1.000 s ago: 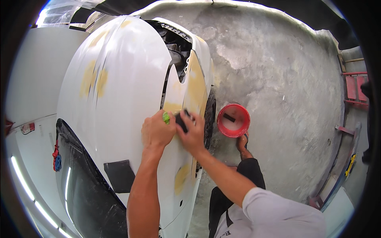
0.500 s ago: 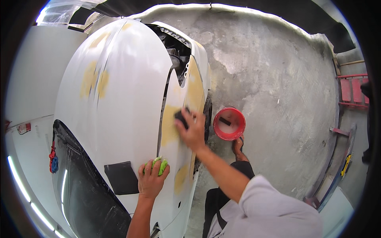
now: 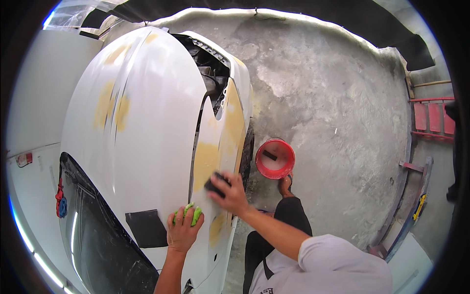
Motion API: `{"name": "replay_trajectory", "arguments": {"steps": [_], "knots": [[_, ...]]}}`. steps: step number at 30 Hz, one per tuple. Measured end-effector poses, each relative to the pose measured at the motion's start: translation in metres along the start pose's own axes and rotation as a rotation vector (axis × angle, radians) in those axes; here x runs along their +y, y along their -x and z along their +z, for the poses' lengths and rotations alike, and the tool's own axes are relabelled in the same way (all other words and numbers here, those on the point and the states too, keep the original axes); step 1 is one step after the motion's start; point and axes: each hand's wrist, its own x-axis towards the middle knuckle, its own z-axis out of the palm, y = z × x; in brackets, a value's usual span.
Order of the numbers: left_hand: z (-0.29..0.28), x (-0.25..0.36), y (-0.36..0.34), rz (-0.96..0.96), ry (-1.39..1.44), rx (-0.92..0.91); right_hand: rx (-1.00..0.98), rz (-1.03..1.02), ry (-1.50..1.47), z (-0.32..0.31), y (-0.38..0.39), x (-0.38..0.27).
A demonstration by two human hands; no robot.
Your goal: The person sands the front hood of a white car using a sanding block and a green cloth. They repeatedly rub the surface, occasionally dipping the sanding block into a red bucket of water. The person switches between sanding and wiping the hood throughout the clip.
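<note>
The block (image 3: 218,185) is being gripped by the right hand (image 3: 233,197) on the fender (image 3: 206,159), fingers wrapped over it, presumably for control. Cloth (image 3: 189,216) is being clutched under the left hand (image 3: 181,237) at the fender's inner edge. The bucket (image 3: 259,169) is being stationed right of the fender, seemingly within reach. Print (image 3: 267,291) on the shirt (image 3: 338,262) is being cut off, unreadable.

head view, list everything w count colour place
car: 1, white with tan patches, left
sheet: 1, black, on car
floor: 1, grey, right
bucket: 1, red, on floor
bar: 1, black, in bucket
sheeting: 1, black, top
slatted frame: 1, red, right
small item: 1, yellow, lower right
hanging item: 1, red and blue, left
cloth: 1, green, on car
block: 1, black, centre
shirt: 1, pale, bottom
trousers: 1, black, lower centre
foot: 1, beside bucket
left hand: 1, bare, on cloth
right hand: 1, bare, holding block
</note>
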Motion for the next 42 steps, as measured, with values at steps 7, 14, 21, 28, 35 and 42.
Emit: {"name": "replay_trajectory", "arguments": {"steps": [7,14,21,28,35,42], "knots": [[0.002,0.001,0.003,-0.006,0.001,-0.056,0.138,0.219,0.153,0.018,-0.034,0.013],[-0.012,0.010,-0.016,-0.058,-0.017,-0.076,0.297,0.212,-0.081,-0.028,-0.141,0.051],[0.017,0.065,-0.070,-0.339,0.088,-0.229,0.269,0.189,0.251,-0.300,-0.135,0.184],[0.097,0.062,-0.291,-0.380,0.275,-0.071,0.371,0.780,1.033,-0.617,0.176,0.145],[0.075,0.187,-0.214,-0.536,0.889,0.450,0.344,1.189,1.178,-0.657,0.363,0.058],[0.005,0.175,-0.044,-0.979,1.152,0.723,0.437,1.016,1.026,-0.568,0.330,0.118]]}}
